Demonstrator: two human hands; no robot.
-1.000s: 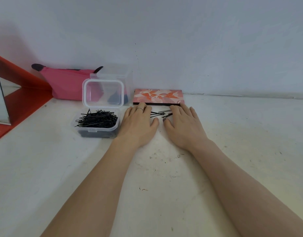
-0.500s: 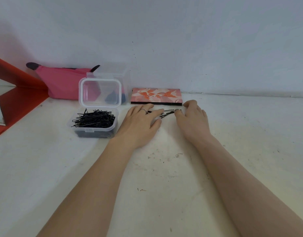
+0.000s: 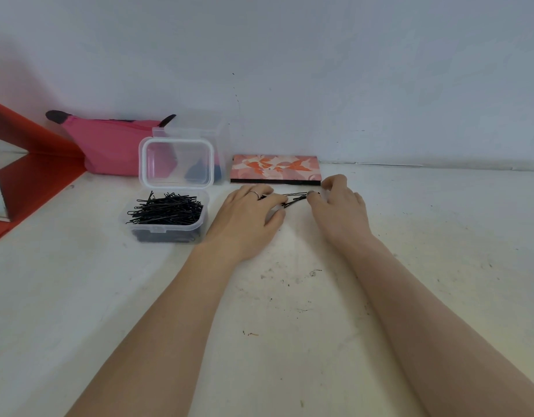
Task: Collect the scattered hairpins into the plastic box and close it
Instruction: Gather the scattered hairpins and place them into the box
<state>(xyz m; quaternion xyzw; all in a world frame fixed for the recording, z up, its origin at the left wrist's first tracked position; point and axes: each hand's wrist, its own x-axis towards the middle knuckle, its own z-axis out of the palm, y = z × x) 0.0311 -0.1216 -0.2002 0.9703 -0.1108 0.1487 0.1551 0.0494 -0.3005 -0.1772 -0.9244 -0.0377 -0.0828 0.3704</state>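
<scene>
The clear plastic box [image 3: 169,233] stands on the white table left of my hands, its hinged lid [image 3: 177,162] upright and open. A heap of black hairpins [image 3: 166,209] fills it. A small bundle of loose hairpins [image 3: 296,198] lies on the table between my hands, in front of the patterned card. My left hand [image 3: 247,218] lies flat beside the box, its fingertips resting on the bundle's left end. My right hand [image 3: 341,209] has its fingers curled, with index finger and thumb pinching the bundle's right end.
A flat orange-patterned card [image 3: 276,170] lies against the wall behind the loose pins. A pink pouch [image 3: 109,149] and a second clear container [image 3: 205,139] stand behind the box. A red-framed mirror [image 3: 16,173] stands at the far left.
My right hand went from lying flat to curling its fingers at the pins' right end. My left fingers slid right over the pins, and the pins were drawn into a tighter bundle.
</scene>
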